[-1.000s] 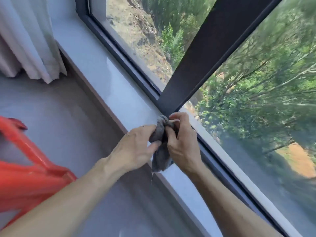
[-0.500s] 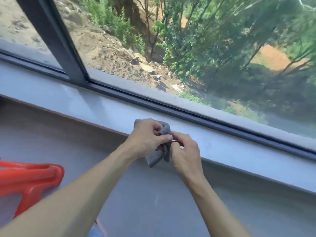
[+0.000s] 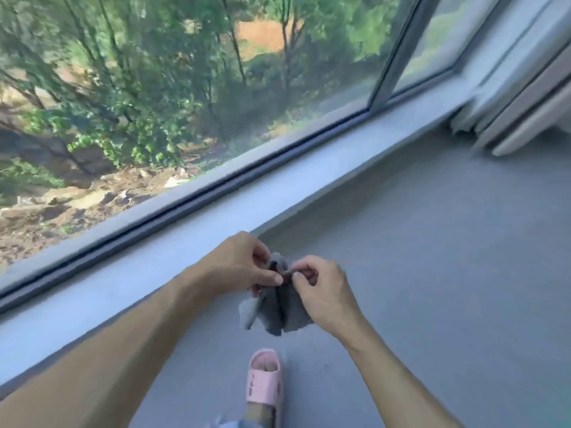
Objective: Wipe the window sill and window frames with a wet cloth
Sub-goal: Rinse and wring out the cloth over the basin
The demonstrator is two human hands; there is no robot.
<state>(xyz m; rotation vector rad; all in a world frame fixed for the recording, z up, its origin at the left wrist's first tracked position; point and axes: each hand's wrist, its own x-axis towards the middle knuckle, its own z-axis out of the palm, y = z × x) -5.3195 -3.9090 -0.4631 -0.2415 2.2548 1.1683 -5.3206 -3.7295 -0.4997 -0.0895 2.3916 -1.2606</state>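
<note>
The grey cloth (image 3: 279,307) is being held up in the air between both hands, clear of the window sill (image 3: 129,282) and hanging above the floor (image 3: 432,257), not touching either. The left hand (image 3: 238,267) is being curled round the cloth's upper edge, thumb and fingers pinching it, while the right hand (image 3: 321,291) is being closed on the same bunched top from the other side, the two sets of fingertips almost meeting. A second ago the cloth was being worked against the base of the dark upright where it meets the lower frame; now it is being carried away from that corner, and the view is being swung along to a long stretch of sill under the dark window frame (image 3: 191,205), with another upright (image 3: 392,54) and a pale curtain (image 3: 509,112) coming into sight at the far right. The cloth is being opened out or refolded, it seems, so that a fresh face can be presented; that is a judgement, since no wiping contact is being made at this instant. What this means for the task: one corner is probably being left as done, and the long run of sill and frame to the right is being lined up as the next stretch. A pink slipper (image 3: 265,378) is being seen on the floor below the hands.
</note>
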